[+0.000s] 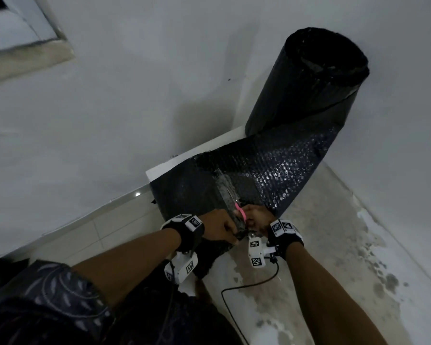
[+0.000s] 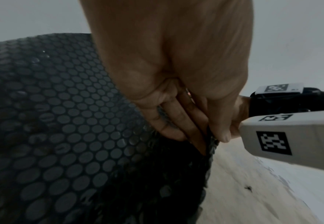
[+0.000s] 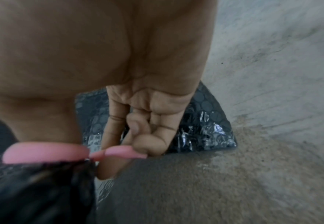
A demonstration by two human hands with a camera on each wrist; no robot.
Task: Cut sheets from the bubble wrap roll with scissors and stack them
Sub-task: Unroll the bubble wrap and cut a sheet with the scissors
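The left hand (image 2: pixel 178 84) has thumb and fingers (image 2: pixel 168 121) pinched together on the near edge of the black bubble wrap sheet (image 1: pixel 254 175), probably to hold the film taut so the blades bite cleanly instead of folding it. Just beside it, at about three o'clock, the right hand (image 3: pixel 138 106) has its fingers curled through the pink plastic loops of the steel-bladed scissors (image 1: pixel 234 202), thumb in one loop and fingers clamped round the other; the blades point toward twelve o'clock into the sheet, and whether they stand apart or closed cannot be told through the blur. The sheet runs from the hands up toward one o'clock, where the tall upright roll of black bubble wrap (image 1: pixel 309 80) stands in the corner against the grey wall (image 1: pixel 135 95), which seems to brace it against the pull. The sheet drapes over a white board (image 1: pixel 199 150) onto the pale stained floor (image 1: pixel 346 232). No stack of cut sheets shows.
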